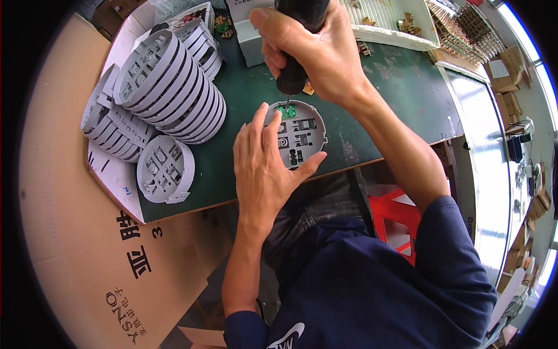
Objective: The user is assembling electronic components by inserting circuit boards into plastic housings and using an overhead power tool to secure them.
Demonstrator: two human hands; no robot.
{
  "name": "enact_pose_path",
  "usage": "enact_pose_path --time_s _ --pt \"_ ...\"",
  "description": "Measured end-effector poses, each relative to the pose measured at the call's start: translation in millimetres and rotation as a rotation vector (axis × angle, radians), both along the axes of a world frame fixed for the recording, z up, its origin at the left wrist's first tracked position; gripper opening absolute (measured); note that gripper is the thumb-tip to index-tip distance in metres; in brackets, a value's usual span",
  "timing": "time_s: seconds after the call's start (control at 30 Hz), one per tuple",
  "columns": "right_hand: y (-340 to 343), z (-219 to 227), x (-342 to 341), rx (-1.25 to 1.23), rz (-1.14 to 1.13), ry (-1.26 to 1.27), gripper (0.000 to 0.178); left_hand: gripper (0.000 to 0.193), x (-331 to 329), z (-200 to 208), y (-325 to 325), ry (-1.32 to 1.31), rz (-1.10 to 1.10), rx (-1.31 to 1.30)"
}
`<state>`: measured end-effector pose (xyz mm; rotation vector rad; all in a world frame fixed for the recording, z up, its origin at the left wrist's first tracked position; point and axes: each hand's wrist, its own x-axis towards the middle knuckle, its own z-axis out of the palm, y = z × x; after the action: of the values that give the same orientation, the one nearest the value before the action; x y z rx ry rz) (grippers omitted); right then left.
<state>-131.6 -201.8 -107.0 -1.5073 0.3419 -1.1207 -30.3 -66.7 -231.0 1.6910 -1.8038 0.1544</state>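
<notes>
Green worktop [343, 142], near edge: left hand [261, 168] clasps grey housing [293, 133]; right hand [322, 55] grips black driver [292, 78] (roughly upright) over green board [291, 111].

Large brown cardboard panel [75, 215] at left carried bold black characters [139, 262] and a black numeral [157, 232], tilted; lower down stood black Latin capitals [123, 313] beside smaller characters. Navy short-sleeved shirt [378, 279] bore a white curved emblem [290, 334] above white capitals, cut off by the lower edge. Pale grey box [248, 38], top: dark print, too small to read.
</notes>
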Motion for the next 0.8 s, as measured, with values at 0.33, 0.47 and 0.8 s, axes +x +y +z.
enact_pose_path --time_s 0.33,0.47,0.8 --pt "-1 -4 0 0.004 0.075 0.059 0.028 0.088 1 -3 -1 0.008 -0.003 -0.01" --pt "-1 -2 0 0.029 0.127 0.128 0.026 0.088 0 -2 0 0.001 0.001 -0.013" --pt "-2 -9 6 0.019 0.127 0.07 0.026 0.088 1 -3 -2 0.018 0.001 -0.032"
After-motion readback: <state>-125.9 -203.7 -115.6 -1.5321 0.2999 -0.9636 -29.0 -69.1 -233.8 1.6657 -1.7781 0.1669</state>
